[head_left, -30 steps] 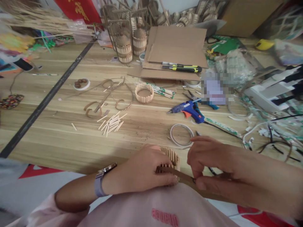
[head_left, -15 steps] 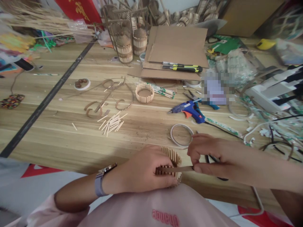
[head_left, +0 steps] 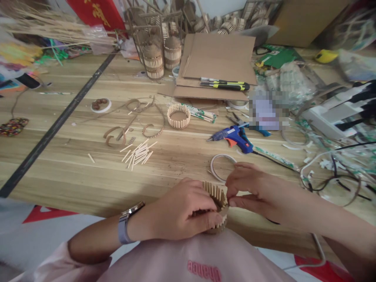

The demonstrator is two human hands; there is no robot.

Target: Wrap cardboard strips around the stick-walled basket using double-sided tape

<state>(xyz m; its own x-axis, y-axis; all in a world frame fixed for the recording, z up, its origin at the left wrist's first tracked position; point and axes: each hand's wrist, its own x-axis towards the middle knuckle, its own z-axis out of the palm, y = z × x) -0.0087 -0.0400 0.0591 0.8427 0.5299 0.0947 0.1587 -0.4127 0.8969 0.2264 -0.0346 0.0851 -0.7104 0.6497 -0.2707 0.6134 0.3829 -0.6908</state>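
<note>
My left hand point(head_left: 179, 209), a watch on its wrist, grips a small round stick-walled basket point(head_left: 215, 191) at the table's front edge, close to my body. Its fingers reach inside and the thumb presses on the near wall. A narrow brown strip point(head_left: 224, 212) lies against the basket's right side. My right hand point(head_left: 249, 188) is closed in a pinch at that side, on the strip's end as far as I can tell; the fingertips hide the end itself. Just beyond my right fingers lies a white tape roll point(head_left: 214, 172).
A blue glue gun point(head_left: 235, 137) lies beyond my right hand. Loose short sticks point(head_left: 138, 154) are scattered left of centre, and another stick ring point(head_left: 179, 117) stands behind them. Cutter knives point(head_left: 226, 85) rest on cardboard sheets point(head_left: 219, 55). Cables point(head_left: 337, 172) tangle at the right.
My right hand has moved left to the basket, bringing the strip from stretched out across the opening to lying against the right side. My left thumb presses the near wall.
</note>
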